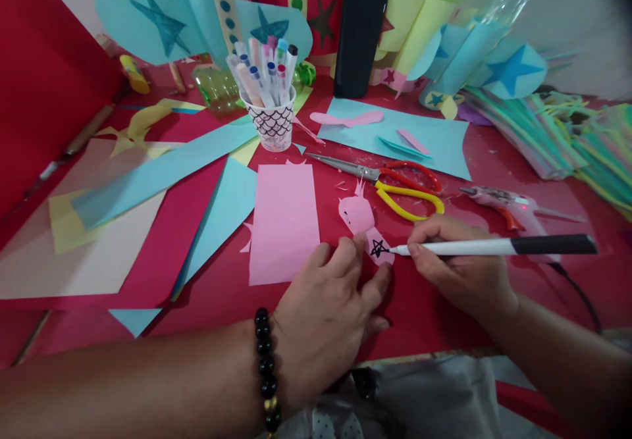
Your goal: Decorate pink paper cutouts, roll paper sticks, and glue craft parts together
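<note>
My right hand (459,261) is closed round a white marker pen (464,247) with a black end. Its tip touches a small pink paper cutout (380,258), beside a black star drawn there. With bent fingers, my left hand (336,301) holds that cutout against the table, index finger and thumb at its lower edge. The cutout's upper part is curled, with thin spiky strips at the top. Just beyond it lie scissors (372,174) with red and yellow handles. A pink paper rectangle (285,222) lies left of the cutout, near my left hand.
A paper cup (271,126) of several markers stands behind the pink rectangle. To the right lies a glue gun (523,205) with its cord. Coloured paper sheets (197,169) overlap at left. A black phone (362,34) leans upright among paper-wrapped bottles at the back. Pipe cleaners (533,136) lie far right.
</note>
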The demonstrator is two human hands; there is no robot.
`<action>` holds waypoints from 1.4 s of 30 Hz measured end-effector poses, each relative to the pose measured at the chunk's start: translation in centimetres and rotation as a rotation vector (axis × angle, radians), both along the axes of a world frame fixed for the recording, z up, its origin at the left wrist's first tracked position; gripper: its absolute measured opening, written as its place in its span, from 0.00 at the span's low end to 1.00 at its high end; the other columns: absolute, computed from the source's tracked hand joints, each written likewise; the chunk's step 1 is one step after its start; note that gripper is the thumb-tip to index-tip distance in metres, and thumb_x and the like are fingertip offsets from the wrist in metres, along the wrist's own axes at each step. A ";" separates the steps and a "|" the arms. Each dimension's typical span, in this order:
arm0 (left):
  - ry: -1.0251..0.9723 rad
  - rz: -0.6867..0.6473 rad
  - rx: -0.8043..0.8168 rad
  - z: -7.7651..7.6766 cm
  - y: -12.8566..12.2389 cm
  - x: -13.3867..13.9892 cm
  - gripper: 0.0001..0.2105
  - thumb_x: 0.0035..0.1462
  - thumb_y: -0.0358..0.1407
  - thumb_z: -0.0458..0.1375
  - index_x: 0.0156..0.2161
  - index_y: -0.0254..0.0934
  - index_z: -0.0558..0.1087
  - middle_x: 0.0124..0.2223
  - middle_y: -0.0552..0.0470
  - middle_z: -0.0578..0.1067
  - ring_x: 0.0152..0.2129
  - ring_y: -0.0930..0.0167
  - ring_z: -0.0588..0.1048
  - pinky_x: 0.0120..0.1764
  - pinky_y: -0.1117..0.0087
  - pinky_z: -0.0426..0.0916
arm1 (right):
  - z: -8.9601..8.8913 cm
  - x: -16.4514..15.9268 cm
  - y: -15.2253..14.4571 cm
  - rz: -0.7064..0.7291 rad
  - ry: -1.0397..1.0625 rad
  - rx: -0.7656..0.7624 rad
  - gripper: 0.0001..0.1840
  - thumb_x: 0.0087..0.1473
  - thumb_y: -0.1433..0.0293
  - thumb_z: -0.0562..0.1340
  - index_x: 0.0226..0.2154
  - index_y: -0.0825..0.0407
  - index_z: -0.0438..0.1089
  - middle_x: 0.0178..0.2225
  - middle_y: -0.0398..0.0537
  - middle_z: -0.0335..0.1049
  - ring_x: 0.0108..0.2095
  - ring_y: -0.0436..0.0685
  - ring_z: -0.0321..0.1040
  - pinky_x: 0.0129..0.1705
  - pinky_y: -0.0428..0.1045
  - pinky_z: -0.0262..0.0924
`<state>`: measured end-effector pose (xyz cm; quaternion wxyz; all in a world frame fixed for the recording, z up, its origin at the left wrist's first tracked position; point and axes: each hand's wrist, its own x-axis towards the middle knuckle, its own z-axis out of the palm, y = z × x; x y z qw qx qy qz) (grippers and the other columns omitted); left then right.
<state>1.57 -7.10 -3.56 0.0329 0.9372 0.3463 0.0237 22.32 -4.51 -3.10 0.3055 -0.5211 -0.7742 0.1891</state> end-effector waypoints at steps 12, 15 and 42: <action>-0.002 0.002 -0.018 0.2 0.0 -0.1 0.26 0.64 0.47 0.41 0.62 0.35 0.55 0.62 0.36 0.58 0.55 0.57 0.58 0.49 0.57 0.57 | -0.1 0.3 -0.2 -0.008 0.000 -0.001 0.06 0.49 0.76 0.60 0.26 0.49 0.65 0.23 0.41 0.66 0.21 0.49 0.60 0.23 0.46 0.56; -0.005 0.004 -0.016 0.2 0.0 -0.1 0.26 0.64 0.47 0.41 0.61 0.35 0.55 0.62 0.35 0.58 0.55 0.57 0.58 0.49 0.57 0.57 | 0.0 0.2 -0.2 0.000 -0.004 0.000 0.06 0.48 0.76 0.60 0.26 0.50 0.65 0.22 0.40 0.65 0.21 0.49 0.60 0.23 0.46 0.56; 0.007 -0.004 -0.012 0.2 0.0 -0.1 0.26 0.64 0.47 0.41 0.62 0.35 0.55 0.62 0.35 0.57 0.55 0.57 0.58 0.49 0.58 0.58 | -0.1 -0.3 0.0 0.007 -0.053 0.007 0.03 0.51 0.74 0.61 0.28 0.49 0.66 0.24 0.40 0.68 0.22 0.49 0.64 0.25 0.45 0.58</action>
